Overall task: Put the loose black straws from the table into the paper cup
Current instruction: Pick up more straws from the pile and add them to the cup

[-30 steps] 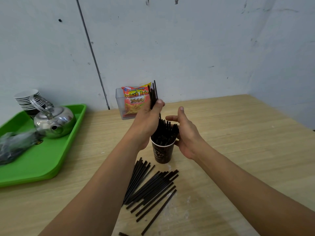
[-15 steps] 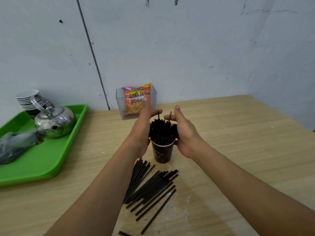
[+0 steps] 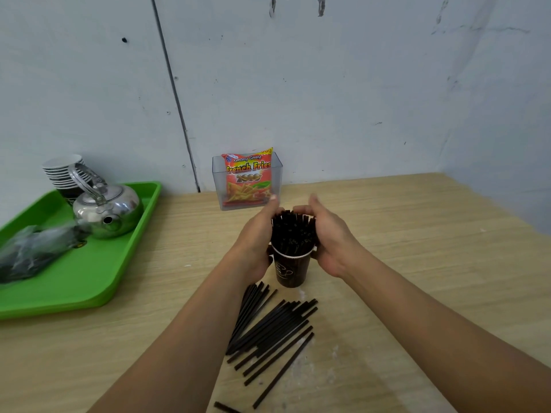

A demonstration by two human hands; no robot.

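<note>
We cupped our left hand [image 3: 258, 234] and right hand [image 3: 329, 236] together around the straw bundle [image 3: 293, 232] in the paper cup [image 3: 290, 269] — loose straws [image 3: 268, 326] lay nearby.

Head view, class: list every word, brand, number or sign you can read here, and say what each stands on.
"Kentang Goreng": top of the snack packet in the clear plastic box.
"French Fries": large yellow letters on the same packet.
"2000": below that, on the packet.
Digits on the packet's top right corner: too blurred to read.
Pale line drawing on the paper cup: a sign, no readable words.
Stacked cups on the green tray: print too small to read.
</note>
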